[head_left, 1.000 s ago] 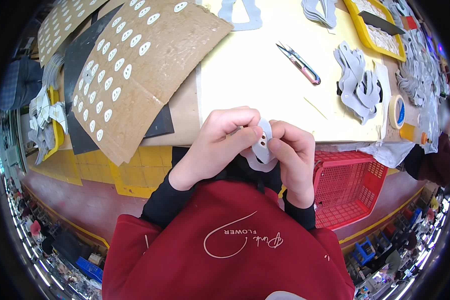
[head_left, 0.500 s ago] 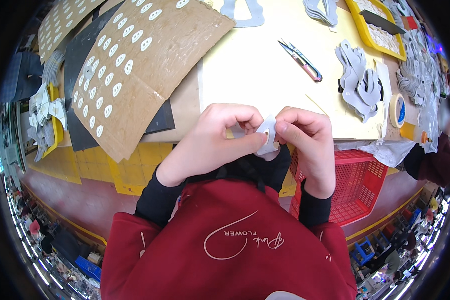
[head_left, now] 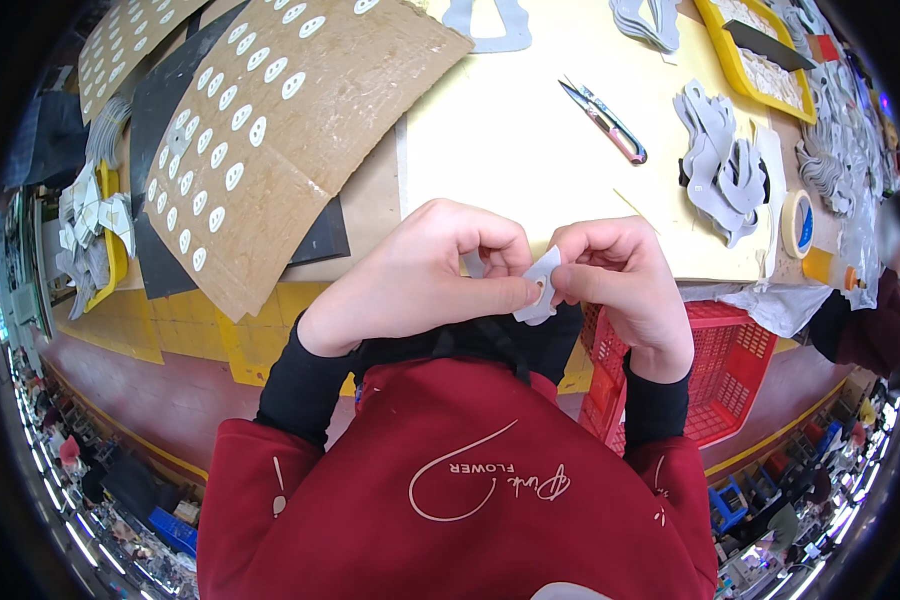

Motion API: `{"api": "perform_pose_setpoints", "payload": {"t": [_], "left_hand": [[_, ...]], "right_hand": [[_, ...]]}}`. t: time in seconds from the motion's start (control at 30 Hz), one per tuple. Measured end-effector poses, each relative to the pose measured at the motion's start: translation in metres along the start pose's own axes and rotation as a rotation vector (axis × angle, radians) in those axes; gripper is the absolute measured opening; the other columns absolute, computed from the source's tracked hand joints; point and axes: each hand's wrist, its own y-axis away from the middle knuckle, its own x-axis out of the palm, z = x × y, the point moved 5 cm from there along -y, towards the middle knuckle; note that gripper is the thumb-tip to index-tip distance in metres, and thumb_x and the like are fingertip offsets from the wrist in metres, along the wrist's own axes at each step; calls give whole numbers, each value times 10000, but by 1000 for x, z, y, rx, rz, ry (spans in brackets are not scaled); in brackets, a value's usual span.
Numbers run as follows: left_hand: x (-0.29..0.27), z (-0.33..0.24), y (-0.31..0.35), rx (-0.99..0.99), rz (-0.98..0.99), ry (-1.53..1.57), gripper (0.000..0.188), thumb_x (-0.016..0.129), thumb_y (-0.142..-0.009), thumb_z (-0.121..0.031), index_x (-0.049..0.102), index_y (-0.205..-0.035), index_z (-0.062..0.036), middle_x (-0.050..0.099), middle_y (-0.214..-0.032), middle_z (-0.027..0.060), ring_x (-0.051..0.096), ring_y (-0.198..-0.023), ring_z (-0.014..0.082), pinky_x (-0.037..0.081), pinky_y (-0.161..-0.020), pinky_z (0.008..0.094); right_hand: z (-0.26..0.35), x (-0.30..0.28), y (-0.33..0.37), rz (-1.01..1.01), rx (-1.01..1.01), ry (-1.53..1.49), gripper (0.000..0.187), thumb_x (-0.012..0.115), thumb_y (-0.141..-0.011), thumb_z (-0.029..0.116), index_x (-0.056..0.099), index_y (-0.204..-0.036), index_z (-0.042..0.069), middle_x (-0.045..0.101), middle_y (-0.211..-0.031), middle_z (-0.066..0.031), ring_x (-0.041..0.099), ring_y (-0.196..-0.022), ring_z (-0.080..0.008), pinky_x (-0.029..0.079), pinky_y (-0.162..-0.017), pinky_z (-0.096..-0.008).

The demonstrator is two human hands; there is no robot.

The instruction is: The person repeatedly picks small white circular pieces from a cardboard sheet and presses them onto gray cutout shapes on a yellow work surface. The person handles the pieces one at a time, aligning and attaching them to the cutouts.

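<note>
Close above the table's near edge, a small light-grey cut piece with a hole (head_left: 537, 312) is pinched between both hands. My left hand (head_left: 432, 268) is closed, its thumb lying over the piece beside the hole. The fingertips of my right hand (head_left: 625, 285) squeeze the piece's upper right side, so part of it is hidden. Thread snips (head_left: 606, 122) with dark handles lie on the pale sheet beyond the hands. Right of them is a loose heap of grey cut pieces (head_left: 718, 165).
At left, a brown board (head_left: 300, 130) carries rows of small white oval pieces. A yellow tray (head_left: 808, 108) of white pieces stands at the far right, with a tape roll (head_left: 797, 224) and an orange-yellow bottle (head_left: 827, 269) nearer. A red plastic crate (head_left: 735, 400) sits below the table's right side.
The grey piece has tilted and turned between my fingers, so less of its face shows. My right wrist has shifted outward to the right; my left forearm has moved slightly left.
</note>
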Motion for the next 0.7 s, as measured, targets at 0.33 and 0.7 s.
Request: {"api": "perform_pose_setpoints", "payload": {"t": [0.33,0.7], "left_hand": [[3,10,0,-36,-64,-44,179,724,-869,-62,582,-778,1,550,-724,4,508,-720,78,422,-672,252],[-35,2,-20,160,-476,302,98,665,-921,-61,611,-841,-42,579,-806,-46,511,-785,32,398,-723,212]], "right_hand": [[-10,0,-2,-99,23,158,59,684,-864,0,647,-818,9,636,-721,30,557,-634,-5,443,-575,-178],[-5,0,-4,-171,-263,327,265,629,-1005,137,639,-1234,3,672,-1074,-28,597,-947,-64,489,-864,-236]]}}
